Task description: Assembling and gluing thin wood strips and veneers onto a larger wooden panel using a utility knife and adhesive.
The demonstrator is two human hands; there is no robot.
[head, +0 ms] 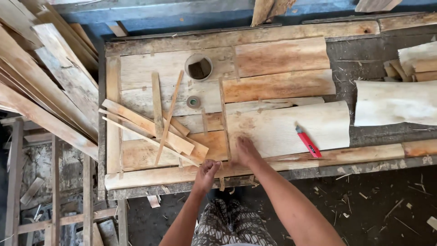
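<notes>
Roughly mid-layout: right hand (245, 150) lay flat, fingers spread, on the pale board (291, 130), left of the red knife (308, 141). Left hand (207, 173), curled, pinched a thin strip (221, 180) at the table (364, 166) edge. Next likely called for aligning it.

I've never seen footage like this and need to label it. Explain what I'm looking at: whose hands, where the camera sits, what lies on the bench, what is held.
One picture, from a camera worn on a person's head, looking down. The two bare hands are that person's own. The right hand rests flat on a pale plank on a rough workbench. The left hand is curled at the bench's near edge; whether it grips anything is unclear. On the bench lie thin wood strips, a small tape roll, a red utility knife, and a board with a round hole.
</notes>
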